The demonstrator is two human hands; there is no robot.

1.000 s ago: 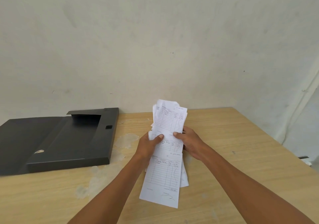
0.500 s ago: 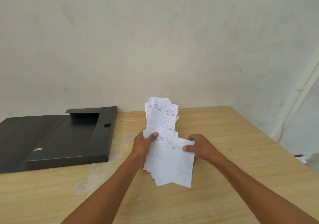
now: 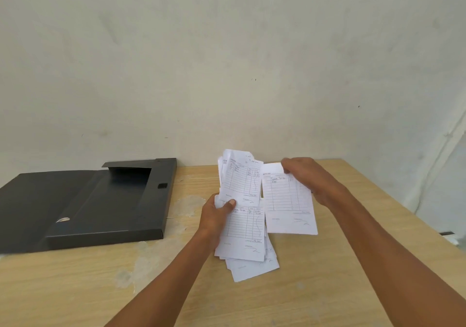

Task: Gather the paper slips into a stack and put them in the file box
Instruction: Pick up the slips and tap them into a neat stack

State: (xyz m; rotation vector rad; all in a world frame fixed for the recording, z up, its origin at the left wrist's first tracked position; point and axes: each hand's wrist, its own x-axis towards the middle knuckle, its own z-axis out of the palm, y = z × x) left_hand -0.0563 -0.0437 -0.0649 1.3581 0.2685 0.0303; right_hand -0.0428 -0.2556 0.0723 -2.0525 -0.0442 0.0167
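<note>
Left hand (image 3: 217,215) grip clenched on an uneven stack of paper slips (image 3: 243,208) above the table (image 3: 327,276), right hand (image 3: 306,175) grip pinching a single slip (image 3: 287,200) just beside the stack, black file box (image 3: 95,200) lying open at left, well apart from both hands.

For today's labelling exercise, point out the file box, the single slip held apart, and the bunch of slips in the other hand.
file box (image 3: 106,205): head view, on its open dark inside.
single slip (image 3: 287,205): head view, on its ruled middle.
bunch of slips (image 3: 243,228): head view, on the top sheet's ruled part.
</note>
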